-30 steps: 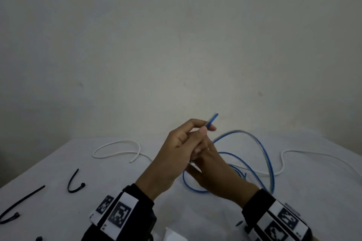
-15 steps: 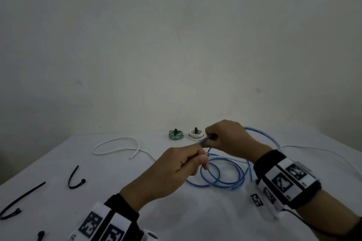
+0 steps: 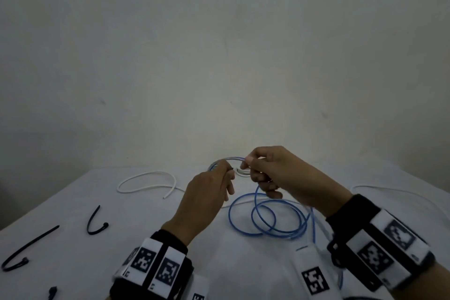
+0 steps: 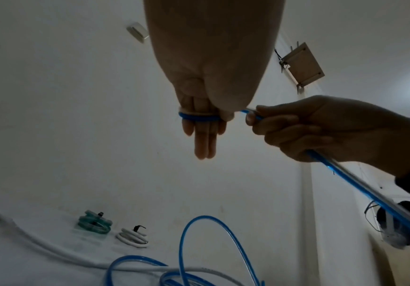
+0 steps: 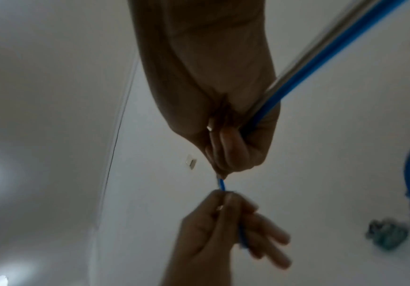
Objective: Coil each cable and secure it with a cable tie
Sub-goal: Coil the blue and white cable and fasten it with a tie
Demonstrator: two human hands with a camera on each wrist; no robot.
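Both hands are raised above the white table [image 3: 73, 204], sharing the blue cable [image 3: 265, 217]: the left hand [image 3: 204, 192] has a turn of it wrapped across its straight fingers [image 4: 204, 135] with the thumb pressed on it, and the right hand [image 3: 280, 173] is curled round the cable just beside, pinching it at the fingertips. The rest of the blue cable lies in loose loops on the table below the hands. A white cable [image 3: 146, 181] trails behind, two black cable ties [image 3: 95, 223] lie at the left, and a green coil [image 4: 94, 224] and a white coil [image 4: 133, 235], each tied, sit by the wall.
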